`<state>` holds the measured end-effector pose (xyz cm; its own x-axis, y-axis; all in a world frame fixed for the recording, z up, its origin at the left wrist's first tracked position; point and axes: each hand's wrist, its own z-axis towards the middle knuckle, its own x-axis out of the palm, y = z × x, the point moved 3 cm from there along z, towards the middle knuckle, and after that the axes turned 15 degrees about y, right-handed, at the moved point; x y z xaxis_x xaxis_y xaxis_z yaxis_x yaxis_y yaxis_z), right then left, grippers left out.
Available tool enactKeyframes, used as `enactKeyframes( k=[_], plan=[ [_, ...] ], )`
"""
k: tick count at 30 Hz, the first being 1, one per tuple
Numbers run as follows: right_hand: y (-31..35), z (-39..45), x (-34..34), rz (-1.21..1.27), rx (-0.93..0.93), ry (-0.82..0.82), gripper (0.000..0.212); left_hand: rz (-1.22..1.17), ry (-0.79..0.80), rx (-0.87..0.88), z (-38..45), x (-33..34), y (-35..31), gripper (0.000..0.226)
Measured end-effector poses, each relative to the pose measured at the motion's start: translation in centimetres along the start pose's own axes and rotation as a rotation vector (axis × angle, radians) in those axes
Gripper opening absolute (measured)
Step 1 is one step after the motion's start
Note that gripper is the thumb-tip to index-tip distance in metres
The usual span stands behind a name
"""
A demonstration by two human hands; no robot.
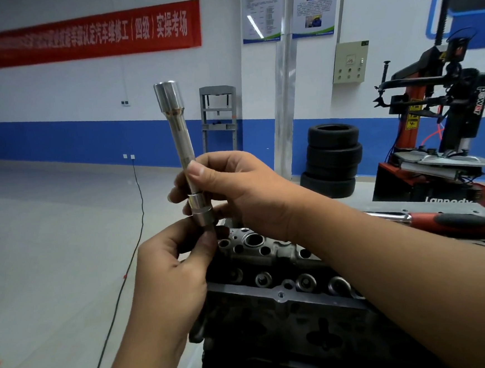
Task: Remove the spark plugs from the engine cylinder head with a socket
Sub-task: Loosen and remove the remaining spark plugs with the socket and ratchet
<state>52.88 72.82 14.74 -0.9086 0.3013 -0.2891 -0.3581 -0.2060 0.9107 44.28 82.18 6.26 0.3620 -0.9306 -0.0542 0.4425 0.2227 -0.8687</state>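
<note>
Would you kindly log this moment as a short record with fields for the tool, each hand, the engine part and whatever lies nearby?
tool: long spark plug socket held upright, wide end up, above the head
right hand: grips the socket's shaft
left hand: pinches the socket's lower end
cylinder head: on the bench below the hands, plug wells open to view
nearby: red-handled ratchet lying on the head's far side

socket [181,148] silver | ratchet handle [459,222] red-black | banner [91,34] red | tyres [332,159] black
</note>
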Motion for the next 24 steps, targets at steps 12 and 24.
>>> enactKeyframes(
  k=[12,24],
  plan=[
    [0.29,-0.21,-0.05,0.003,-0.007,0.001,0.016,-0.023,-0.017,0.037,-0.02,-0.02,0.12,0.036],
    [0.24,-0.34,-0.15,0.014,-0.007,0.031,0.006,-0.023,-0.05,0.067,-0.1,-0.01,-0.17,0.024]
  ],
)
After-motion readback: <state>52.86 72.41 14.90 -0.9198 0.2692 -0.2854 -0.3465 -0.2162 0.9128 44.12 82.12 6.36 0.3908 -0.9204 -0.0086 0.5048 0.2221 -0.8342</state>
